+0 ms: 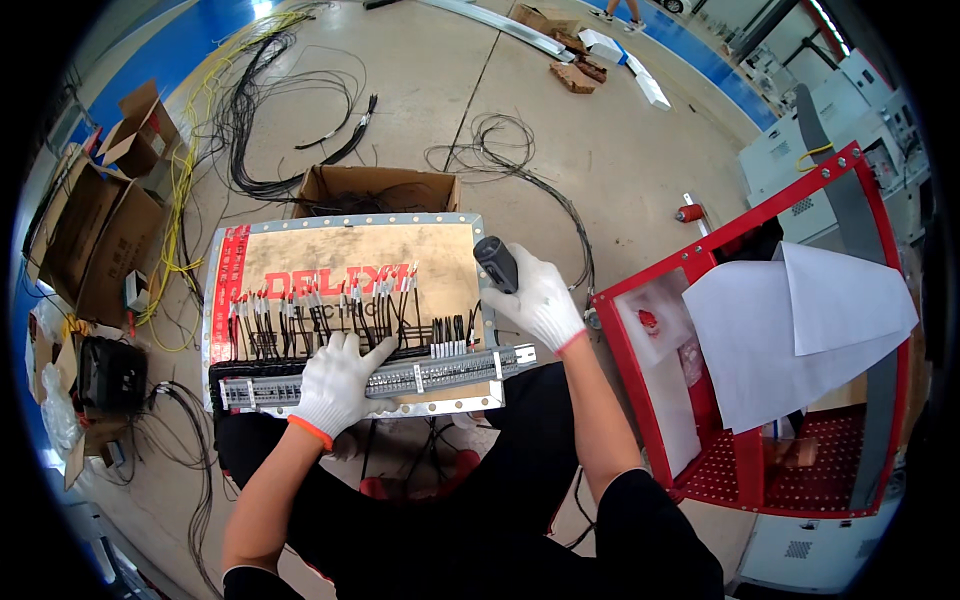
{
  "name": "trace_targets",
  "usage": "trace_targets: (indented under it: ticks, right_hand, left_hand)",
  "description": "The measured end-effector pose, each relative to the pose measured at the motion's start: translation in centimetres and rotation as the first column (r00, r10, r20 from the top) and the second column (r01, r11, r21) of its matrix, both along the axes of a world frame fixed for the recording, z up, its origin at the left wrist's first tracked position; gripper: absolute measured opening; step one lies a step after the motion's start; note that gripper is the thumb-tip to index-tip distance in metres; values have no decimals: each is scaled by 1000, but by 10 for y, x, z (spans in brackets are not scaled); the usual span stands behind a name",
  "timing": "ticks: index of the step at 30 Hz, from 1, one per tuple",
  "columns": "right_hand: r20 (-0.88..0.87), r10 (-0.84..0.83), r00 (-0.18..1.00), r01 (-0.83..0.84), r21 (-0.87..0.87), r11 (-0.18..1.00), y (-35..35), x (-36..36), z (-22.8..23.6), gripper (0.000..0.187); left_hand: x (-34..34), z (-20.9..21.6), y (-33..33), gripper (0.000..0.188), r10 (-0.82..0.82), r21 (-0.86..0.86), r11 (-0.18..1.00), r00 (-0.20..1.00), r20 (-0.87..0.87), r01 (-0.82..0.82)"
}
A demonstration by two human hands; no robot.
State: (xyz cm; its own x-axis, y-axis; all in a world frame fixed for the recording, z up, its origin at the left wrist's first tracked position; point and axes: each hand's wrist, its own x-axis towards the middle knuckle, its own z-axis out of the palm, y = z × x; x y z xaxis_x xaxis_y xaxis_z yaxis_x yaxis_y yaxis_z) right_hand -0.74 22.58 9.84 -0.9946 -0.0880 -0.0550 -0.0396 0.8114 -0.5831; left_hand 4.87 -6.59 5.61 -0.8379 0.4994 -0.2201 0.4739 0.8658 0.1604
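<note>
A grey terminal strip on a metal rail [455, 370] lies along the near edge of a metal-edged board [440, 250] across my lap. Black wires [265, 340] with white sleeves stand up in a row along the strip's far side. My left hand [335, 380], in a white glove, lies over the strip with its fingers curled round its far side and its thumb out to the right. Above the board's right edge, my gloved right hand [540, 300] grips a dark cylindrical tool [496, 264]; its working end cannot be made out.
An open cardboard box [380, 185] stands just beyond the board. At right, a red metal cart [650, 390] carries white paper sheets [790, 340]. Black cables [250, 130] and yellow cables [180, 200] lie on the floor. More boxes [100, 225] and a black case [112, 372] are at left.
</note>
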Motion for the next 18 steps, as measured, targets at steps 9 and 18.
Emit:
trace_targets:
  ticks: [9,18]
  right_hand:
    - [-230,175,957,-116,248,962,-33,61,-24,31]
    - [390,439,810,-562,300,770,-45,-45,-30,50]
  left_hand:
    - [7,-9,-4,85,40,55,998,994,-104,-35]
    - [9,-13,-2,69,115,144,985,987,-110,-99]
